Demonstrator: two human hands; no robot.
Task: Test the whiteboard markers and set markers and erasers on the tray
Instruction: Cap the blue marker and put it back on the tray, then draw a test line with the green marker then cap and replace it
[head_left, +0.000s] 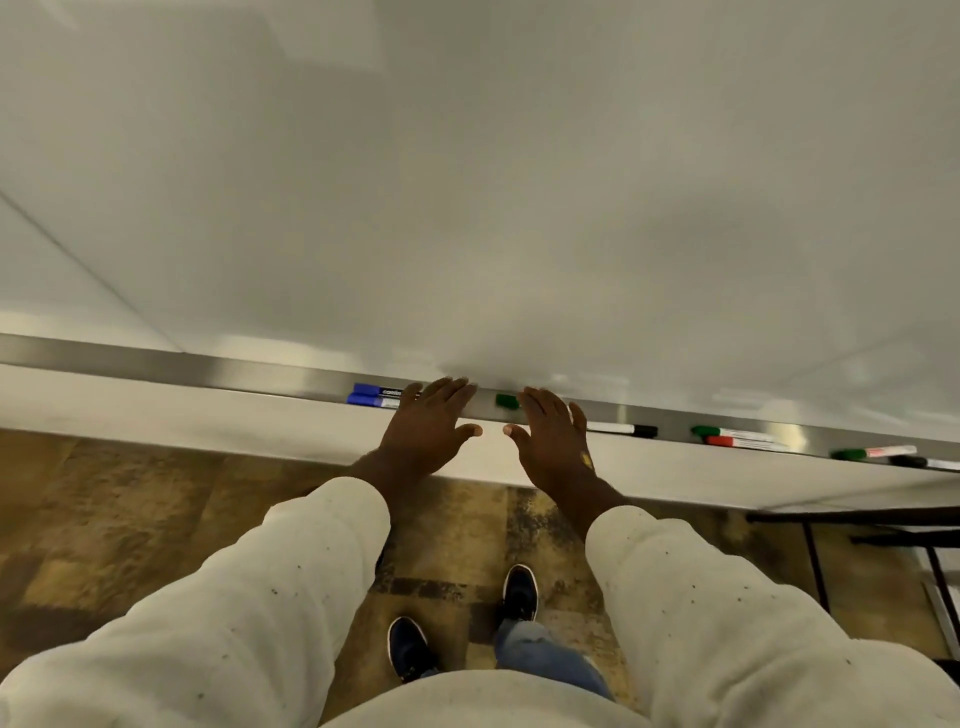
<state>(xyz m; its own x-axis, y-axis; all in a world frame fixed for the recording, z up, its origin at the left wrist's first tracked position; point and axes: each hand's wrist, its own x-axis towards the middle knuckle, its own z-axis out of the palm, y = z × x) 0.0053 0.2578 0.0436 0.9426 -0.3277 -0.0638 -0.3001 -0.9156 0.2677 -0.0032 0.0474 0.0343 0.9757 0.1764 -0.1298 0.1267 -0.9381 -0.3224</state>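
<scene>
Both flat hands reach the tray; marker reads "conti".

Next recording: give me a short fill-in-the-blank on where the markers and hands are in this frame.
1. The two markers by the left hand have ____ caps.
2. The cap showing just left of the right hand is ____.
3. All markers lie along the metal ____ under the whiteboard.
4. Both hands are open and hold ____.

Missing words: blue; green; tray; nothing
</scene>
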